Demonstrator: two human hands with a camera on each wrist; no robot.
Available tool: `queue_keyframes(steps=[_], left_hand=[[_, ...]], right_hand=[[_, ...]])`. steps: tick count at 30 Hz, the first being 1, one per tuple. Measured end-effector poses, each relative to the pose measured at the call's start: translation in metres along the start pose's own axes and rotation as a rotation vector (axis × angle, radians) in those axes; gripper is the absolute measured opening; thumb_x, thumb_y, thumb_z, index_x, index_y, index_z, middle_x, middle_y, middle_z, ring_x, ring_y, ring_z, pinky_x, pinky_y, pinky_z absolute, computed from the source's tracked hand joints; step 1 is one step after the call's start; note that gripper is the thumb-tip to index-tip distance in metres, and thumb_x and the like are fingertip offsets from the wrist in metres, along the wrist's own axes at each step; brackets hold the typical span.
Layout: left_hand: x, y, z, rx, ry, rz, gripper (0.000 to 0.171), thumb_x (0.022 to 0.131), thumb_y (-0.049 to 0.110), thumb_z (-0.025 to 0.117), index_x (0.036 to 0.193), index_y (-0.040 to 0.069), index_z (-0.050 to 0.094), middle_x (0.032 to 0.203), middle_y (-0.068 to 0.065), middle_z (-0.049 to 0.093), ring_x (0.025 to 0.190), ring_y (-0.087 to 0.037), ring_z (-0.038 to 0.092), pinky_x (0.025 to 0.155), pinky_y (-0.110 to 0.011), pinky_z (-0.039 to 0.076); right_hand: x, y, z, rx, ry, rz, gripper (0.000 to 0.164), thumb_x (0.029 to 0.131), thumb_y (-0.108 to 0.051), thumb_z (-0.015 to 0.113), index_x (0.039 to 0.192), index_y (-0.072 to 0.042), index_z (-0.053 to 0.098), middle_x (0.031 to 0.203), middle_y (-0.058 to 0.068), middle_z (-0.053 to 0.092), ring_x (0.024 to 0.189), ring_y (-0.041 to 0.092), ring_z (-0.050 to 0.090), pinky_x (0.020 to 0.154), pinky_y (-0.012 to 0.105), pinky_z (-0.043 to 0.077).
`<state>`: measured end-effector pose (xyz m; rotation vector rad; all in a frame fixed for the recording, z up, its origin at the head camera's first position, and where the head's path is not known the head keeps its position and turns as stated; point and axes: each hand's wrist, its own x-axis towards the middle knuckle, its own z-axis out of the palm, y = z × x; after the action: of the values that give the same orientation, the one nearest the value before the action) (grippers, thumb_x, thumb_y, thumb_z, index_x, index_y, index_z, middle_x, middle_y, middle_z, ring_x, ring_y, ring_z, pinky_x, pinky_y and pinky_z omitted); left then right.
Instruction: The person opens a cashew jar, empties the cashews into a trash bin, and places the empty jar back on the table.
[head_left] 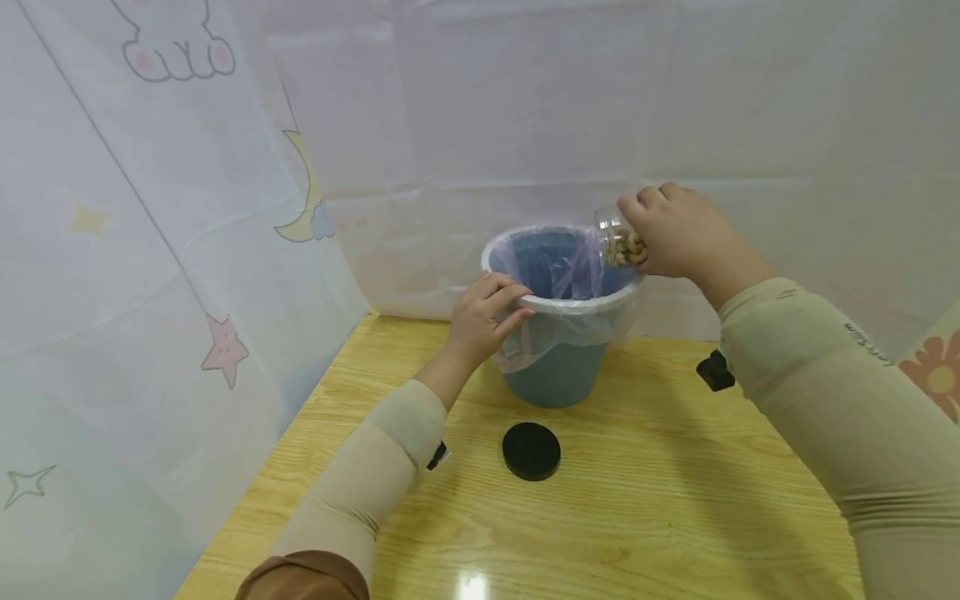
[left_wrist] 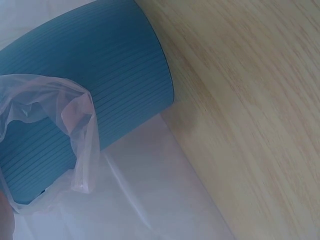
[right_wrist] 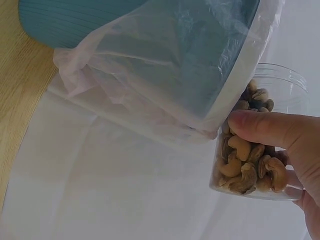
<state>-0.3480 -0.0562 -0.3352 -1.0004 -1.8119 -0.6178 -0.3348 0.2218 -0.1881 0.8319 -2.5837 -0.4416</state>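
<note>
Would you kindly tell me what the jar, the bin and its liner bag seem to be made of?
The jar: clear, glossy plastic or possibly glass; the nuts show through. The bin: probably plastic, matte blue with fine ribs. The liner bag: likely thin plastic film, sheer and crinkled.

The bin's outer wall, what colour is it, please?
The bin's outer wall is blue, clearest in the left wrist view.

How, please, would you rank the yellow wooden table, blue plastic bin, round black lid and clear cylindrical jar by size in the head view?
Table
Bin
Lid and jar: unsure; similar visible size, right hand partly covering jar.
</note>
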Motion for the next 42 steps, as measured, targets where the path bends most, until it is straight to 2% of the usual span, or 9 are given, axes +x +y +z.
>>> queue_keyframes(steps=[9, 17, 23, 28, 33, 42], left_hand=[[0.0, -0.0002, -0.0002, 0.005, -0.004, -0.002, 0.032, 0.071, 0.028, 0.075, 0.1, 0.017, 0.067, 0.092, 0.001, 0.057, 0.083, -0.013, 0.051, 0.08, -0.027, 0.041], [0.0007, -0.0008, 0.0014, -0.006, 0.008, 0.006, 0.033, 0.069, 0.028, 0.076, 0.099, 0.016, 0.068, 0.093, 0.001, 0.058, 0.082, -0.014, 0.052, 0.078, -0.028, 0.042], [-0.001, -0.0001, 0.0011, 0.005, 0.002, -0.003, 0.033, 0.069, 0.028, 0.076, 0.099, 0.017, 0.068, 0.092, 0.001, 0.058, 0.083, -0.014, 0.052, 0.08, -0.027, 0.042], [-0.001, -0.0011, 0.0003, 0.01, 0.004, -0.009, 0.033, 0.069, 0.028, 0.076, 0.099, 0.017, 0.067, 0.092, 0.001, 0.058, 0.085, -0.014, 0.053, 0.083, -0.029, 0.042], [-0.0027, -0.0042, 0.0023, 0.019, 0.014, 0.004, 0.034, 0.067, 0.028, 0.077, 0.098, 0.017, 0.068, 0.092, 0.002, 0.058, 0.083, -0.014, 0.053, 0.078, -0.027, 0.043], [-0.0046, -0.0056, 0.0038, 0.012, 0.017, -0.004, 0.033, 0.068, 0.03, 0.077, 0.097, 0.018, 0.068, 0.091, 0.003, 0.058, 0.083, -0.013, 0.052, 0.077, -0.026, 0.043]], right_hand=[[-0.0013, -0.0014, -0.0017, -0.053, 0.082, -0.053, 0.076, 0.062, -0.023, 0.083, 0.118, 0.005, 0.04, 0.108, 0.029, 0.047, 0.102, 0.051, 0.043, 0.091, 0.058, 0.034], [-0.0019, -0.0007, -0.0019, -0.072, 0.05, -0.041, 0.083, 0.062, -0.026, 0.084, 0.123, 0.005, 0.038, 0.114, 0.03, 0.045, 0.106, 0.051, 0.04, 0.093, 0.058, 0.031], [-0.001, -0.0009, -0.0001, -0.081, 0.077, -0.055, 0.082, 0.061, -0.024, 0.084, 0.122, 0.005, 0.038, 0.112, 0.03, 0.046, 0.104, 0.051, 0.041, 0.092, 0.058, 0.032], [0.0018, 0.0003, -0.0016, -0.083, 0.067, -0.05, 0.083, 0.061, -0.024, 0.084, 0.122, 0.005, 0.037, 0.113, 0.03, 0.045, 0.105, 0.052, 0.039, 0.092, 0.059, 0.032], [0.002, -0.0012, -0.0021, -0.089, 0.056, -0.044, 0.082, 0.061, -0.024, 0.084, 0.122, 0.005, 0.037, 0.114, 0.03, 0.045, 0.106, 0.051, 0.039, 0.094, 0.058, 0.03], [0.0018, -0.0043, -0.0016, -0.11, 0.036, -0.042, 0.08, 0.065, -0.022, 0.082, 0.126, 0.005, 0.036, 0.117, 0.03, 0.044, 0.109, 0.051, 0.038, 0.094, 0.058, 0.031]])
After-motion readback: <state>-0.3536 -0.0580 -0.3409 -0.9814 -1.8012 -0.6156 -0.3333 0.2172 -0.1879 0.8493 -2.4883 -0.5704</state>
